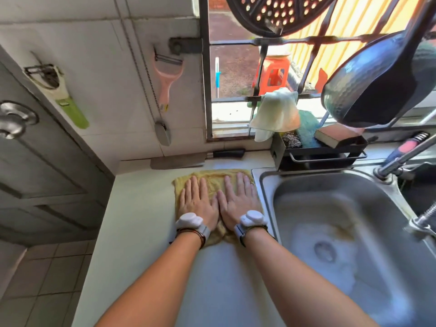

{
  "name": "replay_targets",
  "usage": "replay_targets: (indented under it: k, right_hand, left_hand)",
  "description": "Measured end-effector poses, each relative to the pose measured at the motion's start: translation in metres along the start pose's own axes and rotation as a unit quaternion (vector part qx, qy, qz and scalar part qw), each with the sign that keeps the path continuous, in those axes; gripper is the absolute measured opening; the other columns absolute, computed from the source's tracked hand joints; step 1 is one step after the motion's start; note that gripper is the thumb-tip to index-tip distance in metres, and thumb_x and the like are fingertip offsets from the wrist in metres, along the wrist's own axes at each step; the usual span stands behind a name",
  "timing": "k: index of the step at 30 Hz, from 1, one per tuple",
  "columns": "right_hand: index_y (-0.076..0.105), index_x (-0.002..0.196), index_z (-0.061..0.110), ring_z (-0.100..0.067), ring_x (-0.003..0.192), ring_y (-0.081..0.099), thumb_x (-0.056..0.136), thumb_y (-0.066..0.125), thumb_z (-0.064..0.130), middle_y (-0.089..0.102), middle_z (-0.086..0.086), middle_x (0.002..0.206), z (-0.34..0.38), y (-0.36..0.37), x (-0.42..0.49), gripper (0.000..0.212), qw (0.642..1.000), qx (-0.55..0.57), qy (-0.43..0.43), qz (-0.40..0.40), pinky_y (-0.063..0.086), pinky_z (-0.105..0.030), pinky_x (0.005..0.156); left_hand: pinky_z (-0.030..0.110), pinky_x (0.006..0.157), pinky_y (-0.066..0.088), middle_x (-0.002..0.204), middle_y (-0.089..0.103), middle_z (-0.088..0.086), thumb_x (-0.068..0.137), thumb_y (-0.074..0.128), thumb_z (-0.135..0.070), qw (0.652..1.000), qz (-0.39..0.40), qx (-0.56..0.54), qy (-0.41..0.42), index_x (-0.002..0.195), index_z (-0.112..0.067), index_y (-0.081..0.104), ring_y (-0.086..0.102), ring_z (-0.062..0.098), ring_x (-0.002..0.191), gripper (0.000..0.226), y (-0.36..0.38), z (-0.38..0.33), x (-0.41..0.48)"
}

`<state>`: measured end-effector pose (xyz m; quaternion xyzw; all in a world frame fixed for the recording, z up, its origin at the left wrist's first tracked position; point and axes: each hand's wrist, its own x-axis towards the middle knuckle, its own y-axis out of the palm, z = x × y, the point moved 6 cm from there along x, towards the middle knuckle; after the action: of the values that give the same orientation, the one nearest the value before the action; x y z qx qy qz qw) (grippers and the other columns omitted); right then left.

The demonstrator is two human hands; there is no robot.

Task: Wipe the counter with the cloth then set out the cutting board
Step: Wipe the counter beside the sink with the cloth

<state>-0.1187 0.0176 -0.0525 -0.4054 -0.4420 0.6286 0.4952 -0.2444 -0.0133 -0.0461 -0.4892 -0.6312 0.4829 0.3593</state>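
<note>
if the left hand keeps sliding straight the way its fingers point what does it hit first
Probably the cleaver lying flat at the back of the counter; the left hand points toward its blade, beyond the yellow cloth.

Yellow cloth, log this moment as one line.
step: wiping | left hand, right hand: flat on yellow cloth | counter | cutting board: unseen

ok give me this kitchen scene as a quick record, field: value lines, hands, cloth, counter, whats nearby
left hand: flat, palm down on the cloth
right hand: flat, palm down beside it, thumbs close
cloth: yellow terry cloth spread on the counter, next to the sink's left rim
counter: pale smooth countertop
sink: stainless steel sink, to the right
knife: broad cleaver with black handle lying by the wall behind the cloth
cutting board: not seen
</note>
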Motion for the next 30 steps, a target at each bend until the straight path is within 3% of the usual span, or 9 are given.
replay_targets:
  k: [7,11,13,15,17,19,21,26,30]
  right_hand:
    - [0.011,0.157,0.025,-0.028,0.153,0.000,0.096,0.015,0.062,0.004,-0.012,0.166,0.008,0.005,-0.122,0.071,0.999,-0.025,-0.037,-0.002,0.001,-0.044,0.123]
    - [0.044,0.146,0.020,-0.032,0.148,0.028,0.090,0.039,0.061,0.034,-0.016,0.157,0.021,0.022,-0.249,0.070,0.996,-0.027,-0.079,-0.024,0.027,-0.049,0.113]
    - [0.065,0.128,0.025,-0.029,0.140,0.040,0.075,0.058,0.064,0.055,-0.016,0.141,0.045,0.036,-0.289,0.067,0.998,-0.009,-0.043,-0.055,0.036,-0.050,0.107]
    - [0.068,0.114,0.031,-0.029,0.128,0.054,0.057,0.072,0.062,0.067,-0.014,0.125,0.066,0.051,-0.308,0.065,0.996,0.070,0.009,-0.057,0.042,-0.057,0.100]
    - [0.063,0.121,0.034,-0.032,0.131,0.052,0.061,0.072,0.060,0.061,-0.013,0.135,0.082,0.051,-0.304,0.066,0.995,0.055,-0.010,-0.078,0.041,-0.059,0.101]
    - [0.053,0.138,0.035,-0.030,0.142,0.037,0.076,0.062,0.060,0.045,-0.010,0.151,0.098,0.049,-0.289,0.067,0.988,-0.015,-0.137,-0.074,0.033,-0.051,0.109]
    - [0.044,0.145,0.034,-0.029,0.147,0.030,0.086,0.051,0.058,0.039,-0.009,0.155,0.104,0.051,-0.252,0.064,0.984,0.010,-0.177,-0.009,0.027,-0.048,0.112]
    - [0.014,0.155,0.038,-0.026,0.153,-0.001,0.096,0.026,0.057,0.004,-0.006,0.167,0.124,0.036,-0.115,0.062,0.995,0.016,-0.092,0.021,0.002,-0.048,0.123]
    - [0.009,0.154,0.041,-0.025,0.153,0.000,0.094,0.012,0.064,0.003,-0.002,0.167,0.115,0.033,-0.054,0.064,0.996,0.017,-0.064,0.060,0.003,-0.048,0.121]
  left_hand:
    - [0.046,0.116,0.031,0.156,0.036,0.015,0.094,0.039,-0.047,0.998,-0.021,0.023,0.060,0.148,-0.013,0.038,0.035,0.028,0.144,0.064,-0.012,0.027,-0.129]
    - [0.039,0.111,0.030,0.145,0.052,0.012,0.091,0.037,-0.053,0.993,-0.013,0.065,0.096,0.140,-0.016,0.050,0.038,0.026,0.142,0.063,-0.002,0.074,-0.249]
    - [0.037,0.108,0.026,0.135,0.063,0.011,0.091,0.032,-0.049,0.983,-0.019,0.141,0.113,0.123,-0.019,0.058,0.036,0.026,0.139,0.051,-0.001,0.096,-0.291]
    - [0.034,0.115,0.022,0.118,0.066,0.014,0.093,0.033,-0.040,0.981,-0.086,0.158,0.075,0.105,-0.018,0.057,0.043,0.032,0.127,0.034,-0.013,0.112,-0.311]
    - [0.033,0.119,0.018,0.106,0.074,0.018,0.095,0.033,-0.041,0.978,-0.133,0.144,0.075,0.106,-0.018,0.058,0.043,0.032,0.121,0.036,-0.018,0.125,-0.309]
    - [0.035,0.117,0.020,0.126,0.067,0.017,0.092,0.032,-0.048,0.981,-0.141,0.114,0.062,0.126,-0.018,0.060,0.038,0.027,0.134,0.053,-0.024,0.138,-0.281]
    - [0.041,0.114,0.027,0.148,0.048,0.014,0.092,0.030,-0.053,0.994,-0.087,0.058,0.039,0.140,-0.016,0.051,0.039,0.028,0.140,0.065,-0.028,0.148,-0.238]
    - [0.044,0.121,0.018,0.161,0.027,0.014,0.090,0.027,-0.053,0.999,-0.028,0.036,-0.019,0.151,-0.015,0.033,0.025,0.028,0.148,0.071,-0.039,0.144,-0.085]
    - [0.045,0.123,0.009,0.165,0.014,0.008,0.090,0.024,-0.060,0.999,0.012,0.039,-0.030,0.154,-0.024,0.018,0.011,0.026,0.152,0.074,-0.022,0.152,-0.030]
